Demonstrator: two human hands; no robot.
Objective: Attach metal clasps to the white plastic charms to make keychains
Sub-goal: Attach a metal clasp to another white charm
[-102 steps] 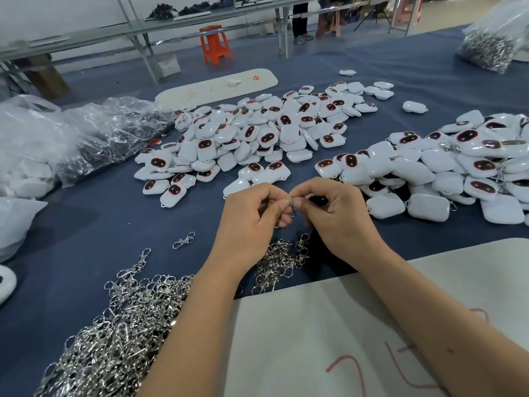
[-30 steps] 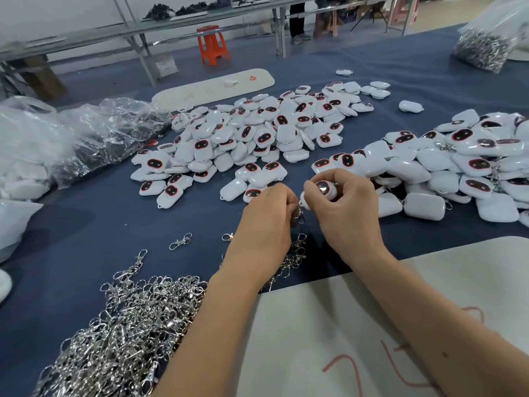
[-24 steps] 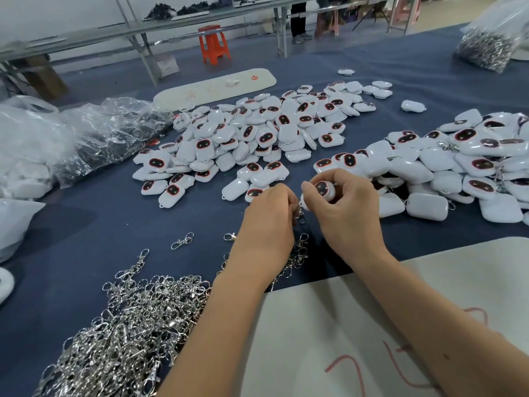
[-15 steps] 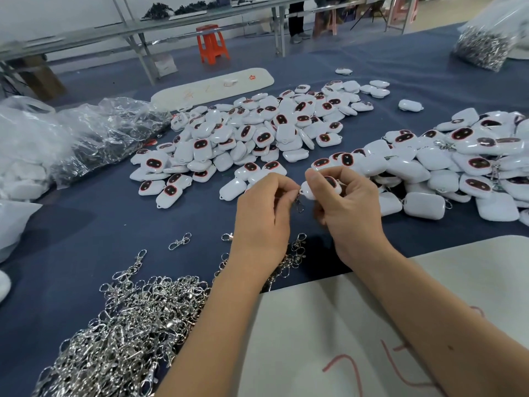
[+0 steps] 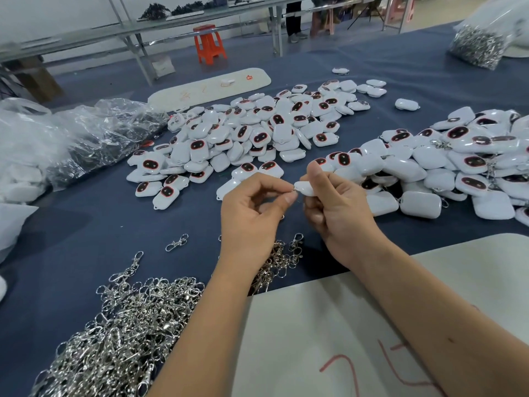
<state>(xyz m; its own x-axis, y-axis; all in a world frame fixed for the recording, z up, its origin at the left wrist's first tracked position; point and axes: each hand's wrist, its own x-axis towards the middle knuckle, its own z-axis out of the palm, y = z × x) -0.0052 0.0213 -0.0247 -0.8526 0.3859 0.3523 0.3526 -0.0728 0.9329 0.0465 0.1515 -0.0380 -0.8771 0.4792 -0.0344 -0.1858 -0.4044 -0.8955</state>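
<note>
Charm [image 5: 304,188] pinched between hands, clasp end toward left.

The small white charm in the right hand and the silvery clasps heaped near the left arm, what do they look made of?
Small white charm: apparently glossy moulded plastic, smooth with soft highlights. Silvery clasps: probably plated metal, with bright mirror-like glints; the exact alloy cannot be told.

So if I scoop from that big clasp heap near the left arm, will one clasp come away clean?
Probably not: the clasp heap looks interlocked, so hooks and rings likely snag and drag neighbours. It should pour loosely, not lift as one stiff mass.
</note>
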